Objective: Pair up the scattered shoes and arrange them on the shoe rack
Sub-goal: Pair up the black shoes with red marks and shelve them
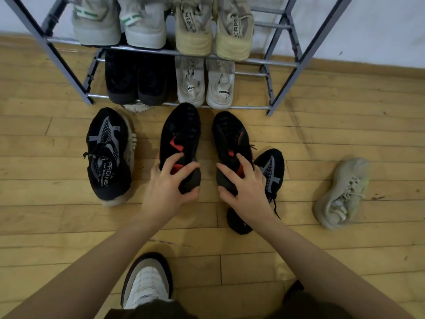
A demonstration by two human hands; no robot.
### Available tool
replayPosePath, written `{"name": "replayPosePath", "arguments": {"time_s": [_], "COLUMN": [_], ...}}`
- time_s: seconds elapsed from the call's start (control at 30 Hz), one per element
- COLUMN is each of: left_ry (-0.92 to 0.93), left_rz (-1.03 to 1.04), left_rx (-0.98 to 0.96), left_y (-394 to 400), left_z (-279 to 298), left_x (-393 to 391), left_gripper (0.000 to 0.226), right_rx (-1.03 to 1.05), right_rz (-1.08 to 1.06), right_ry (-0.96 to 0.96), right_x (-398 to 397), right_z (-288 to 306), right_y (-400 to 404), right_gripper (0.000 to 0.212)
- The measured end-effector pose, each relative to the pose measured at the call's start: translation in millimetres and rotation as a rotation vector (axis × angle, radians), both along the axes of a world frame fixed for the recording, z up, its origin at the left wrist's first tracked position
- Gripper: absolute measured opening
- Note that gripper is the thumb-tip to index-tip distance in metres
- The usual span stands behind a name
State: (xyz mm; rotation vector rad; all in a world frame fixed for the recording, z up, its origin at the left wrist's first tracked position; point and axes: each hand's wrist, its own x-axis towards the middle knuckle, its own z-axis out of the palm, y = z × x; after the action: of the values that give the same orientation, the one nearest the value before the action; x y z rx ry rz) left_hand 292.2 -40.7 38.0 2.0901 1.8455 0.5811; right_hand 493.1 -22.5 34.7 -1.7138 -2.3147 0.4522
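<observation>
Two black shoes with red trim lie side by side, toes toward the metal shoe rack (pixel 285 63). My left hand (pixel 169 184) grips the heel of the left black-and-red shoe (pixel 180 132). My right hand (pixel 245 185) grips the heel of the right black-and-red shoe (pixel 231 134). A black-and-grey knit sneaker (pixel 108 153) lies on the floor to the left. Its match (pixel 272 171) lies partly under my right hand and wrist. A lone pale grey sneaker (pixel 342 192) lies on its side at the right.
The rack holds a grey-green pair (pixel 119 21) and a cream pair (pixel 213 31) on the upper shelf, a black pair (pixel 138 81) and a white pair (pixel 204 84) on the lower shelf. A pale sole (pixel 135 108) peeks from under the rack. My own white shoe (pixel 147 284) is at the bottom.
</observation>
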Motion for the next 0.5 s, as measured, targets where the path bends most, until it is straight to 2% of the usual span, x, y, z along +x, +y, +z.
{"name": "replayPosePath", "arguments": {"time_s": [0.5], "left_ry": [0.022], "left_rz": [-0.074], "left_rx": [0.314], "left_y": [-10], "left_z": [162], "left_x": [15], "left_gripper": [0.052], "right_rx": [0.312], "right_rz": [-0.083], "right_ry": [0.113], "right_x": [30], "right_z": [166], "right_y": [-20], "right_gripper": [0.049]}}
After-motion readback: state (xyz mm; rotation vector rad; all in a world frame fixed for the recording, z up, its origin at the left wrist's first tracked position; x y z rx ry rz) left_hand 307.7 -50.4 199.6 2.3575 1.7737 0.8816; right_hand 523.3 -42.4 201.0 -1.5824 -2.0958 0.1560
